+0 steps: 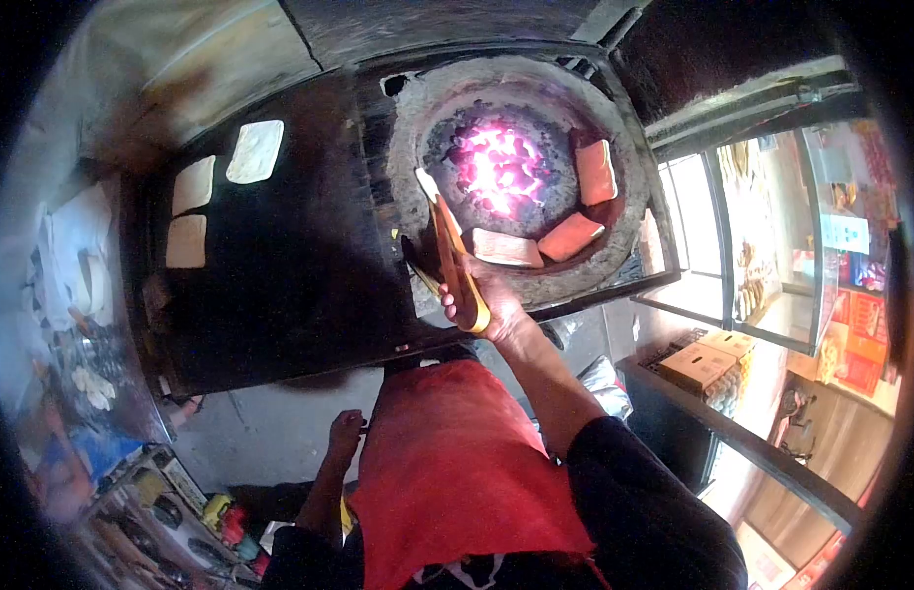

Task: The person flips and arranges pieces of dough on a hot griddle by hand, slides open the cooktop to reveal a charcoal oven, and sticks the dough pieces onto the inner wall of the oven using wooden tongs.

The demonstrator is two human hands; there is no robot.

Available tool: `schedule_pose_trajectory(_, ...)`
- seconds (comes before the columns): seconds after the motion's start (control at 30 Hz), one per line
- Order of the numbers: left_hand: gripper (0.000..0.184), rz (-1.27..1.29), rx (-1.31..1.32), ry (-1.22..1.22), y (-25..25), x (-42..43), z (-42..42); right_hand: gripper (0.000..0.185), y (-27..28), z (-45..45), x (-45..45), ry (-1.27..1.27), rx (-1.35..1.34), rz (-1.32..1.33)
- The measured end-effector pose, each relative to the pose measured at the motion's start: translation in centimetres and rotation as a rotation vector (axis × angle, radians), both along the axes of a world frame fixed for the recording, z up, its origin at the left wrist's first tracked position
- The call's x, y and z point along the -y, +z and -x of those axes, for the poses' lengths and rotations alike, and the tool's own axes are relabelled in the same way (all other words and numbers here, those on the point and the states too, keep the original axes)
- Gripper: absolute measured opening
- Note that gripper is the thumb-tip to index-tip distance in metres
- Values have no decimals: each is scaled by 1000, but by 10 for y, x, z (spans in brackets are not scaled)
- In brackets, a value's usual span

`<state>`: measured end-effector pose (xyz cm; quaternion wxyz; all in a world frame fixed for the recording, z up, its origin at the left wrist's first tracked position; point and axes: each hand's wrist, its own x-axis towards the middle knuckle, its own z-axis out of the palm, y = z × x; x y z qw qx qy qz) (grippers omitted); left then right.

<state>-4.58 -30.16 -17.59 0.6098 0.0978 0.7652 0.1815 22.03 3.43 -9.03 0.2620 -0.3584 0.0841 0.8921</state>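
My right hand (481,300) is closed around the looped end of wooden tongs (450,241) at the near rim of a round clay oven (403,147). The tongs point up and left, their tips by a pale piece at the inner left wall. Glowing coals (498,165) lie in the oven's middle. Flat rectangular breads line its near and right inner wall: one (506,249) at the bottom, one (571,237) at the lower right, one (595,172) at the right. My left hand (347,433) hangs curled beside the red apron (447,442); its contents cannot be made out.
On the dark griddle-like surface (270,265) left of the oven lie three flat dough pieces (254,152). Cardboard boxes (700,364) and a glass-fronted window (762,236) stand at right. Another person's arm (63,462) and cluttered trays (162,511) show at lower left.
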Motion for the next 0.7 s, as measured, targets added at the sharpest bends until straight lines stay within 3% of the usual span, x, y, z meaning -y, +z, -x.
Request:
schedule_pose_trajectory(0.43,32,46,35,88,-3,26,44,35,9,23,0,47,257,-105)
schedule_pose_trajectory(0.57,31,36,17,47,6,17,45,39,-6,15,-7,21,136,-15)
schedule_pose_trajectory(0.7,33,18,20,28,11,8,44,44,34,6,4,-38,47,123)
